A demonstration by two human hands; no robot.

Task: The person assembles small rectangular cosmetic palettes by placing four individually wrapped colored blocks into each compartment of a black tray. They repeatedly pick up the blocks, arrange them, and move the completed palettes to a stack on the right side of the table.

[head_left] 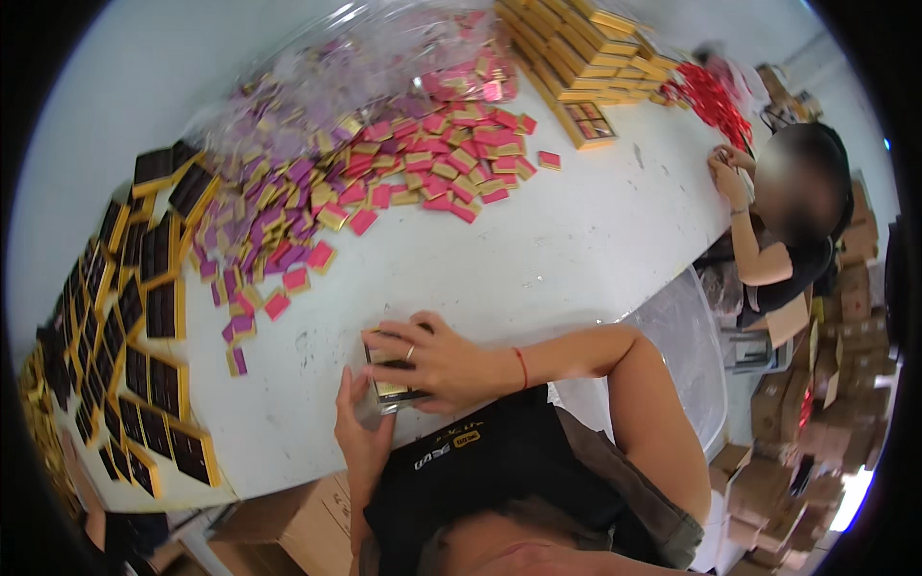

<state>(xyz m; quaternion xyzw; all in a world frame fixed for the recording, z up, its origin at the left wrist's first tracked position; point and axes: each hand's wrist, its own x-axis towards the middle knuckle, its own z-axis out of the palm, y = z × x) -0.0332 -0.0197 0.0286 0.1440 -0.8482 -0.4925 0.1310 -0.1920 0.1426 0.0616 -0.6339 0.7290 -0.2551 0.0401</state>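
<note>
small box (392, 391) sits right between hands, near edge of white table (576, 240); left hand (363, 422) gripping left side, right hand (444, 367) draped over top, can't tell if clamped, so neither's nearer, long axis mostly covered tbh

Small box (386, 388) under the right fingers (403, 333): gold and black
Ring (410, 353) on a right finger: silver
String (522, 367) behind the right fingers: red
Little blocks (447, 170) past the fingers: pink and gold, or purple and gold
Boxes (165, 309) left of the fingers: dark brown with yellow edges
Table (432, 274) around the fingers: white with dark specks
Top (509, 475) below the fingers: black with white and gold print
</note>
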